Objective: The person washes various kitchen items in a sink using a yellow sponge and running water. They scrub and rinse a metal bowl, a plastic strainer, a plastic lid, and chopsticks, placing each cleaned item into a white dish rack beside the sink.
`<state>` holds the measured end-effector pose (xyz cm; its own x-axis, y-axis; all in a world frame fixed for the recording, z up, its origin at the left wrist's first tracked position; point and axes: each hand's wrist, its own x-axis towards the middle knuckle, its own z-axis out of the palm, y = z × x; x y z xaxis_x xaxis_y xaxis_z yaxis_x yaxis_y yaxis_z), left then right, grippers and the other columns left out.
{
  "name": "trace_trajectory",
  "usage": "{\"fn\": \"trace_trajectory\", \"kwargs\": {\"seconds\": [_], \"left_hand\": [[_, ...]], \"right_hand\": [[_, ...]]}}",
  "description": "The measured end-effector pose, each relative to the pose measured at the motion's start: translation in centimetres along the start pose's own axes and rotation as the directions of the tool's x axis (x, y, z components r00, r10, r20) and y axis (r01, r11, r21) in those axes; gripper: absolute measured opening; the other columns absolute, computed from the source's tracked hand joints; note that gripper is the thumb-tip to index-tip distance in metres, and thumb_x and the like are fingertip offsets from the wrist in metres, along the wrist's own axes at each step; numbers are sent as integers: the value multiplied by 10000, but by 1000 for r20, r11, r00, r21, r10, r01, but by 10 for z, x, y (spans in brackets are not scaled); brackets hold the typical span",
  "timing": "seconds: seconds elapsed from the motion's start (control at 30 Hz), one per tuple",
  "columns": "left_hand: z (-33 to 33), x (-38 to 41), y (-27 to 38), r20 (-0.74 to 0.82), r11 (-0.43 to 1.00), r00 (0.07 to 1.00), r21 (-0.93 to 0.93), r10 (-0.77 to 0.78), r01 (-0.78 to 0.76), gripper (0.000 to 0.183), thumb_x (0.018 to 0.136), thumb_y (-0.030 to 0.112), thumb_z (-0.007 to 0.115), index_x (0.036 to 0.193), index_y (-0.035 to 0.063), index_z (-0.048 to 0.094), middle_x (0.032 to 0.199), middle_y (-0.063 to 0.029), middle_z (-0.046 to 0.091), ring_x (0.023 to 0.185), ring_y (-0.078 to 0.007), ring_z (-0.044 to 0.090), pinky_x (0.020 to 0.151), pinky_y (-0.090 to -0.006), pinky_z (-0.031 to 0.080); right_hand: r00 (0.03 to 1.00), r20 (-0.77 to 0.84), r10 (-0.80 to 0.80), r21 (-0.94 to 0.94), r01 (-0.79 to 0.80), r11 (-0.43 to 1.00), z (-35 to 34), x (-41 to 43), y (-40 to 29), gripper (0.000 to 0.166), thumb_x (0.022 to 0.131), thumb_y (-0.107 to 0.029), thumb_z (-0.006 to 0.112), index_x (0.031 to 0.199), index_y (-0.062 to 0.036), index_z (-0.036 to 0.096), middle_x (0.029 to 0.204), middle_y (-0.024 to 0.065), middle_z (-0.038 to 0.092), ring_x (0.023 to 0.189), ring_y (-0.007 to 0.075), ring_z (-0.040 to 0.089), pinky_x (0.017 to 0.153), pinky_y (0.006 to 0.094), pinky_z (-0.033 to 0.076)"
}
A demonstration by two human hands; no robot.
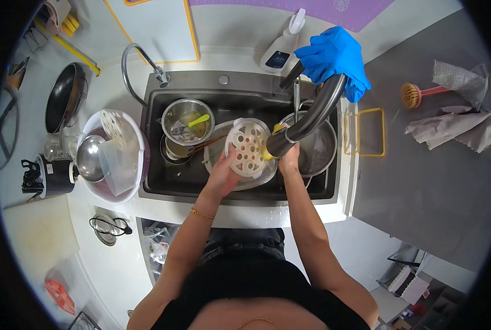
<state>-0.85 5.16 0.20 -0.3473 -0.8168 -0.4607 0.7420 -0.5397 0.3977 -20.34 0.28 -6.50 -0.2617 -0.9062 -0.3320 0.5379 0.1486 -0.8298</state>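
Observation:
My left hand (225,172) grips the lower left rim of a round cream plastic tray with large holes (247,149), tilted above the sink. At the tray's right side is my right hand (290,161), closed around a yellow sponge (267,154); the dark faucet (316,113) hides much of both. Below the tray sits a pale oval dish or basin (216,159), mostly covered. A metal pot (321,142) stands right of it in the sink. At the left is a steel bowl (172,110) with murky water and a lime-green utensil (199,120).
Blue rubber gloves (338,57) hang over the faucet. A white spray bottle (279,51) stands behind the sink (175,189). Left of it, a white-and-purple basket (140,165) holds a metal bowl (91,159) and plastic containers. A scrub brush (411,95) and cloths (456,126) lie right.

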Motion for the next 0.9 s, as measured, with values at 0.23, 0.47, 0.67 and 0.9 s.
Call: {"fn": "trace_trajectory", "kwargs": {"seconds": [0.23,0.47,0.67,0.9], "left_hand": [[-17,34,-15,83,995,995,-88,58,-51,489,1059,376,420,1475,142,313,1435,-71,463,1317,-245,470,1068,-472,420],[-5,30,-9,82,990,993,-113,90,-80,484,1060,381,405,1469,133,337,1436,-80,461,1322,-257,464,1088,-475,405],[-22,32,-9,55,990,996,-124,70,-63,494,1072,399,331,1482,125,319,1462,-98,444,1345,-280,445,1102,-480,391],[-7,32,-14,73,990,993,-111,97,-89,486,1074,385,332,1487,129,315,1473,-93,437,1343,-280,444,1106,-490,383]], "right_hand": [[761,548,-348,-681,647,342,62,-59,2,239,921,-269,674,984,-47,612,915,44,642,828,165,628,735,329,519],[933,184,-308,-720,342,604,36,-30,-6,301,801,-293,726,939,-41,636,841,123,610,786,345,601,749,441,482],[728,617,-298,-766,643,-17,35,-44,0,297,789,-303,730,932,-63,628,884,126,613,866,350,591,807,462,449],[826,372,-424,-873,467,144,38,-33,0,256,793,-227,710,968,-53,645,956,150,623,874,335,625,749,426,504]]}}
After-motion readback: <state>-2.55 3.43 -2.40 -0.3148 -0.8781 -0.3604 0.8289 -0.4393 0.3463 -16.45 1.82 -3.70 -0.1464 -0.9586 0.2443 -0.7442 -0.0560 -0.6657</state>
